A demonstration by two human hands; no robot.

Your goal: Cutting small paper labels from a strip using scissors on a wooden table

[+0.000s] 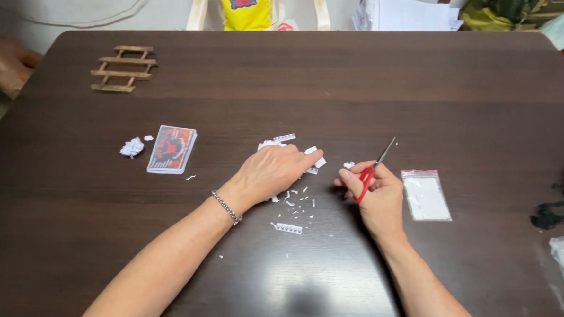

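Red-handled scissors (372, 171), gripped in the right hand (373, 192), point up-right; left hand (275, 171) presses white pieces (313, 160).

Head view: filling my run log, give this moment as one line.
left hand: resting on white plastic pieces | right hand: holding red scissors | table: small bag, card pack

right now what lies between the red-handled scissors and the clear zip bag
In the head view, only bare dark table lies between the red-handled scissors in the right hand and the clear zip bag.
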